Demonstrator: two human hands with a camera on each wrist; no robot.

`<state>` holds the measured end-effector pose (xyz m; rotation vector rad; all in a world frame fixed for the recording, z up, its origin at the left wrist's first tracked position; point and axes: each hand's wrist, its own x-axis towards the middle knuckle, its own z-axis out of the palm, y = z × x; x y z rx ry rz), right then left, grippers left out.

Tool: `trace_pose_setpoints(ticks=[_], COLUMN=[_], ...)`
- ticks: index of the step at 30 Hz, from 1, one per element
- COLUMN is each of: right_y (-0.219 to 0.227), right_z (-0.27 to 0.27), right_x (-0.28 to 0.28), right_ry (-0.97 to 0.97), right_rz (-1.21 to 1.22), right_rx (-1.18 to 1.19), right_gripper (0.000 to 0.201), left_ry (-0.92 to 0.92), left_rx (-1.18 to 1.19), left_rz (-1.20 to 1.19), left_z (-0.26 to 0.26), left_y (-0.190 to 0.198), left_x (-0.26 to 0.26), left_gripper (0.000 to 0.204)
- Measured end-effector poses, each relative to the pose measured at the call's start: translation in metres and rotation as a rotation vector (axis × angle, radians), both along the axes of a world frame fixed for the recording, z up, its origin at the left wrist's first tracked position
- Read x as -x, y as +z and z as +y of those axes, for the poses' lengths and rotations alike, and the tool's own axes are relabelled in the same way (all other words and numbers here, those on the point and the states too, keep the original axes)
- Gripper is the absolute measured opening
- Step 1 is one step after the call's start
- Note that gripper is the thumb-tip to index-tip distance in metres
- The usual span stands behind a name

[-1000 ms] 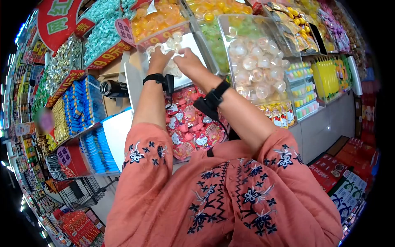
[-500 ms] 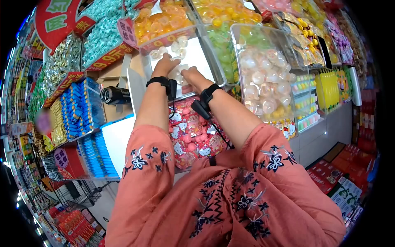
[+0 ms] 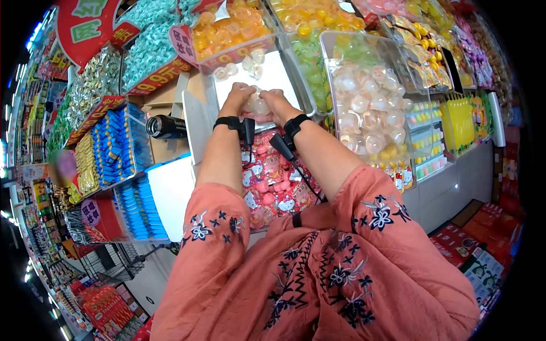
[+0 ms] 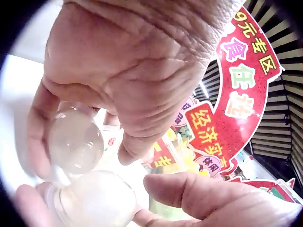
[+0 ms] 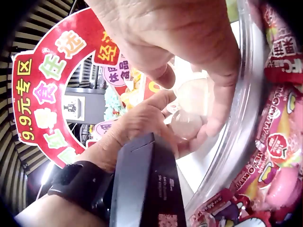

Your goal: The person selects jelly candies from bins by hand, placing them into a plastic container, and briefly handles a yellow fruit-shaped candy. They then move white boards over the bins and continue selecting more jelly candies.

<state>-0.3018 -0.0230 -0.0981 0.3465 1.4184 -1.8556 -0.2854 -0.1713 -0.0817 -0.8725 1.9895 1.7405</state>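
Both hands are together over the near end of a clear plastic bin (image 3: 310, 108) with a white bottom. Between them is a small cluster of round, translucent cups (image 3: 259, 107) that look like jelly cups. My left hand (image 3: 238, 99) curls its fingers round pale cups (image 4: 75, 142) from the left. From the right, my right hand (image 3: 277, 107) curls its fingers round a cup (image 5: 195, 94), its thumb facing the left hand. Several more jelly cups (image 3: 256, 72) lie at the far end of the bin.
Right of the bin stands a clear box of pale jelly cups (image 3: 369, 108). Orange cups (image 3: 230, 28) fill a bin behind, and pink candy packs (image 3: 276, 182) lie in front. A black bottle (image 3: 165, 127) lies to the left beside a white panel (image 3: 195, 125).
Both hands have drawn back from the cups farther up the bin to its near end. They have come closer together, with cups gathered between them.
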Motion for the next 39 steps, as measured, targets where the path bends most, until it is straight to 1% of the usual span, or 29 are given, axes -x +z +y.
trace_pose_setpoints(ticks=[3,6,8,11,12,14,16,19,22,24,26,27,30,31,32,33,34,35,36,37,39], right_y=[0.002,0.016,0.031,0.061,0.073,0.100,0.125,0.166,0.211,0.219,0.217,0.216,0.216,0.215,0.202,0.182,0.170,0.175,0.188,0.200,0.211], right_z=[-0.003,-0.002,0.000,0.005,0.007,0.013,0.023,0.058,0.110,0.150,0.185,0.201,0.232,0.241,0.253,0.266,0.272,0.267,0.254,0.241,0.216], right_x=[-0.003,-0.008,-0.012,-0.015,-0.014,-0.013,-0.012,-0.016,-0.027,-0.029,-0.024,-0.022,-0.021,-0.020,-0.014,-0.004,0.001,-0.004,-0.013,-0.020,-0.027], right_ry=[-0.045,-0.088,-0.110,-0.109,-0.104,-0.109,-0.108,-0.151,-0.171,-0.213,-0.271,-0.275,-0.281,-0.283,-0.272,-0.259,-0.243,-0.269,-0.292,-0.316,-0.311], right_rz=[0.016,0.037,0.116,0.256,0.310,0.406,0.518,0.706,0.737,0.787,0.804,0.788,0.752,0.737,0.888,1.038,1.186,1.225,1.264,1.306,1.387], right_rx=[-0.031,-0.046,-0.038,-0.070,-0.086,-0.101,-0.134,-0.075,-0.207,-0.176,-0.252,-0.309,-0.537,-0.622,-0.723,-0.825,-0.927,-0.911,-0.894,-0.878,-0.760], right_gripper=[0.068,0.066,0.063,0.060,0.059,0.058,0.058,0.061,0.063,0.061,0.060,0.062,0.064,0.064,0.063,0.062,0.061,0.058,0.055,0.052,0.046], left_ry=[0.031,0.071,0.094,0.125,0.143,0.177,0.172,0.100,0.033,-0.062,-0.180,-0.269,-0.307,-0.283,-0.248,-0.214,-0.159,-0.113,-0.082,-0.083,-0.150], left_rx=[0.003,-0.036,-0.057,-0.071,-0.060,-0.041,-0.062,-0.080,-0.123,-0.187,-0.209,-0.194,-0.034,-0.036,0.103,0.241,0.332,0.366,0.606,0.618,0.802], left_rz=[-0.001,0.050,0.117,0.215,0.300,0.467,0.569,0.686,0.778,0.832,0.840,0.880,0.869,0.852,0.854,0.853,0.909,0.800,0.869,0.835,0.792], left_z=[0.000,0.000,0.000,0.004,0.008,0.020,0.037,0.061,0.107,0.138,0.167,0.176,0.177,0.167,0.152,0.131,0.108,0.085,0.070,0.041,0.011], left_y=[-0.003,-0.001,0.005,0.032,0.040,0.066,0.106,0.144,0.176,0.186,0.194,0.191,0.183,0.184,0.174,0.156,0.132,0.117,0.114,0.077,0.042], left_x=[0.000,-0.005,-0.007,-0.009,-0.009,-0.012,-0.013,-0.009,-0.010,-0.008,-0.006,-0.004,0.006,0.007,0.017,0.031,0.048,0.059,0.059,0.078,0.087], left_gripper=[0.049,0.049,0.049,0.051,0.050,0.048,0.049,0.050,0.049,0.049,0.049,0.050,0.049,0.048,0.047,0.046,0.044,0.047,0.042,0.050,0.054])
